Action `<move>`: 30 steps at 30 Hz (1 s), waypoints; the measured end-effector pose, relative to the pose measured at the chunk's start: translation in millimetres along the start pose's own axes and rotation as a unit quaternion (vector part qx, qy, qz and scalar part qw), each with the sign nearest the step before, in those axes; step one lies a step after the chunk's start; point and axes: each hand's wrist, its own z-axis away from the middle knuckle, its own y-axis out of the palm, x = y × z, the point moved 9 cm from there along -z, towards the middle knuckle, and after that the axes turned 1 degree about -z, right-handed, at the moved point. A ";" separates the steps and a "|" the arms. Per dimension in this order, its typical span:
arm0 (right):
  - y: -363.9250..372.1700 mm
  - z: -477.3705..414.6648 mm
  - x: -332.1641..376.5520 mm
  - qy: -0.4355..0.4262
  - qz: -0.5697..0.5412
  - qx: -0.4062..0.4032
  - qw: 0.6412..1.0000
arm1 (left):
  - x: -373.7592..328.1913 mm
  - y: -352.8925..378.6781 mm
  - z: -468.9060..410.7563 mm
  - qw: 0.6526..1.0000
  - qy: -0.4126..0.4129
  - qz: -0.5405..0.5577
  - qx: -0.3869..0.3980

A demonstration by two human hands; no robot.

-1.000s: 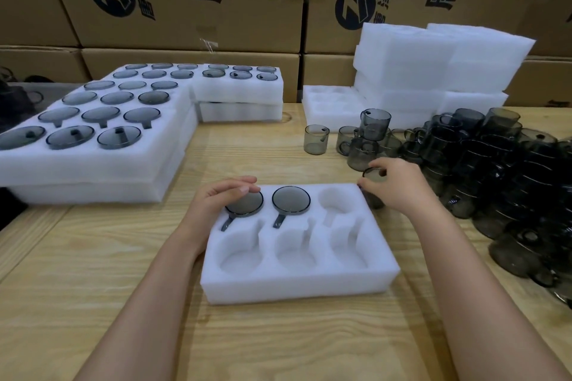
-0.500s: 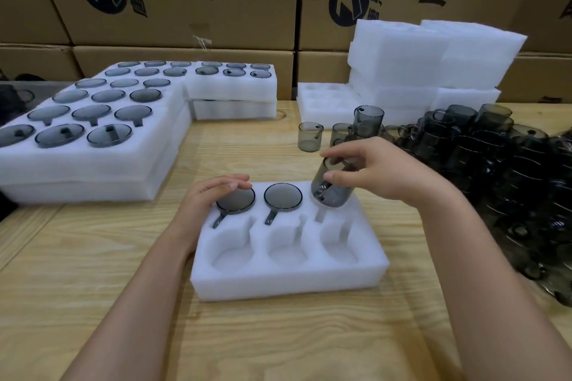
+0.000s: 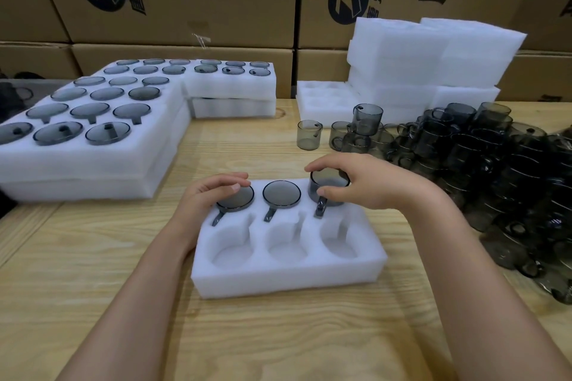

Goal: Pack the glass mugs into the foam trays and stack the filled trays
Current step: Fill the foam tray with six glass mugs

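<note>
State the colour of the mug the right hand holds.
The mug is smoky grey; head view.

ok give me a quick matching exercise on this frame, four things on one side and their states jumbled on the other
Things:
1 left hand
2 right hand
3 near row of pockets
4 lone mug

States:
a upright on the table, apart from the mug pile
b fingers rest on the far-left mug seated in the foam tray
c empty
d grips the far-right mug, not fully seated

Pairs: 1-b, 2-d, 3-c, 4-a
</note>
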 end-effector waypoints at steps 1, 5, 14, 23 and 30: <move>1.5 -0.1 -0.1 -0.001 0.004 0.007 1.000 | 0.0 -0.2 -0.3 1.000 0.000 0.006 0.000; 5.5 -3.2 -6.6 0.009 0.011 0.023 1.000 | 1.7 0.8 0.5 1.000 -0.012 0.013 0.010; -3.3 -13.9 -43.9 0.076 -0.239 -0.154 0.956 | -102.0 31.4 18.3 0.899 0.171 -0.358 -0.182; 43.8 -32.6 -64.4 0.202 -0.034 -0.060 0.977 | -22.0 178.2 -18.1 0.864 -0.029 -0.485 0.132; 42.8 -33.8 -61.5 0.197 0.067 -0.020 0.978 | -11.2 161.5 -19.6 0.805 -0.044 -0.576 0.134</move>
